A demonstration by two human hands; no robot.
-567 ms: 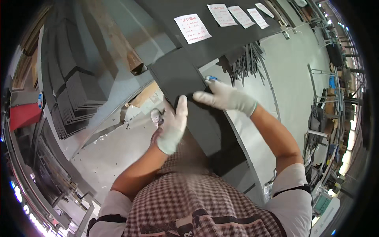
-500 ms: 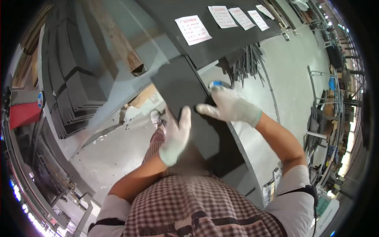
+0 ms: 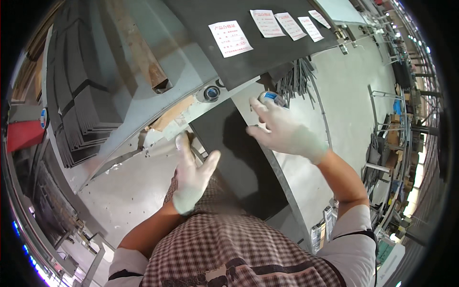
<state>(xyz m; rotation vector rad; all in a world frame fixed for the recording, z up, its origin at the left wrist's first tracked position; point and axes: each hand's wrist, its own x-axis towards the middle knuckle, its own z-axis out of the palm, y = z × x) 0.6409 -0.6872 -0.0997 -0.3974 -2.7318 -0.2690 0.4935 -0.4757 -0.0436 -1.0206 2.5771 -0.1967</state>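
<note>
A long dark grey panel (image 3: 220, 126) lies on the narrow bench in front of me, its near end by my apron. My left hand (image 3: 191, 177), in a pale glove, hovers open at the panel's left edge, thumb and fingers apart. My gloved right hand (image 3: 287, 131) is above the right edge, with thumb and forefinger spread. At its fingers is a roll of tape (image 3: 273, 99) with a blue core, which it appears to hold; the gripping fingers are partly hidden. A black tape roll (image 3: 212, 93) rests on the bench corner beyond the panel.
A dark tabletop (image 3: 205, 14) with several printed white slips (image 3: 230, 38) stands ahead. Strapped stacks of dark panels (image 3: 91, 105) and a wooden bar (image 3: 138, 48) lie at left. Dark strips (image 3: 296, 79) hang ahead right. A metal edge (image 3: 282, 177) borders the bench.
The dark panel has slid toward me, uncovering the black tape roll. Both hands have moved apart from over it, left hand leftward and right hand rightward with the blue-cored roll.
</note>
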